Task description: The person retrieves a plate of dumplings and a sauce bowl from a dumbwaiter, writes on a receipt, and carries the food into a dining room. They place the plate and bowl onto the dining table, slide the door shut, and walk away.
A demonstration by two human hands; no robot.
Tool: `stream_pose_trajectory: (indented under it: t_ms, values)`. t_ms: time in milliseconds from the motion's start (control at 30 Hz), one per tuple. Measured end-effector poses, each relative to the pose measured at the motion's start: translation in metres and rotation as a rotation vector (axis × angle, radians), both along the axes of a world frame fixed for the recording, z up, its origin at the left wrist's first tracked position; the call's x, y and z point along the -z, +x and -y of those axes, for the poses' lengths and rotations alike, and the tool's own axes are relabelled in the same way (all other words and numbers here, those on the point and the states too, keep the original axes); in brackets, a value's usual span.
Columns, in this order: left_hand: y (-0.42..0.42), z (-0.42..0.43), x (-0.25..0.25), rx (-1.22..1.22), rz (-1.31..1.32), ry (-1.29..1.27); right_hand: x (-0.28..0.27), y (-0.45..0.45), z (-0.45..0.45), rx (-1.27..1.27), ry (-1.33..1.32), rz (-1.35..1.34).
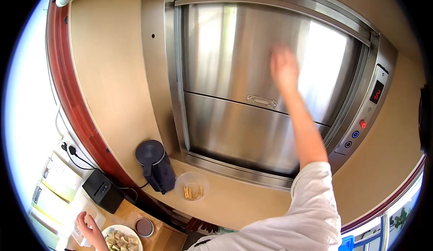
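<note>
My right hand (284, 66), smeared by motion, is raised in front of the upper panel of a steel dumbwaiter door (252, 48). Whether it touches the metal, and how its fingers lie, I cannot tell. Below and left of it is the recessed door handle (261, 101); the two door panels meet just under that. At the lower left, my left hand (91, 233) has its fingers apart and nothing in them. Beside it are a plate (107, 231) of dumplings (122, 242) and a small bowl of dark reddish-brown sauce (144, 227).
A dark kettle (155, 165) and a clear round tub (193, 179) with several wooden clothespins stand on the ledge (252, 201). A control panel (365, 111) with a red display and buttons is right of the door. A black box (103, 190) stands by the wall sockets.
</note>
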State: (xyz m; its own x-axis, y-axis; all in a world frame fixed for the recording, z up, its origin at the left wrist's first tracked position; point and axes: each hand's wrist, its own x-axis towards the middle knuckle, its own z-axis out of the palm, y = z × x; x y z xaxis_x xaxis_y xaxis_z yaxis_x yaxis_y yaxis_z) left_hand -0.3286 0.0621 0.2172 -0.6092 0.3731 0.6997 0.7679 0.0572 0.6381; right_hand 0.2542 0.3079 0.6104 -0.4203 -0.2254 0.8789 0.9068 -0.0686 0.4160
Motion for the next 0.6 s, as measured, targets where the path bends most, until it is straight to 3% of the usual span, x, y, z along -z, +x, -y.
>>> stream_pose_trajectory:
  t_ms: [100, 267, 367, 400, 600]
  values:
    - [0.024, -0.011, -0.022, 0.009, 0.073, 0.004, -0.107, 0.003, 0.015, 0.155, 0.237, 0.056]
    - [0.023, -0.034, -0.014, 0.031, 0.077, 0.012, -0.154, 0.003, -0.008, 0.192, 0.187, 0.105]
    - [0.031, -0.050, -0.003, 0.069, 0.114, -0.009, -0.142, 0.010, -0.022, 0.192, 0.123, 0.014]
    - [0.034, -0.061, 0.005, 0.086, 0.148, 0.019, -0.135, 0.016, -0.037, 0.151, 0.173, 0.140]
    - [0.077, -0.103, 0.052, 0.164, 0.145, 0.033, -0.010, 0.030, -0.082, 0.089, 0.003, 0.087]
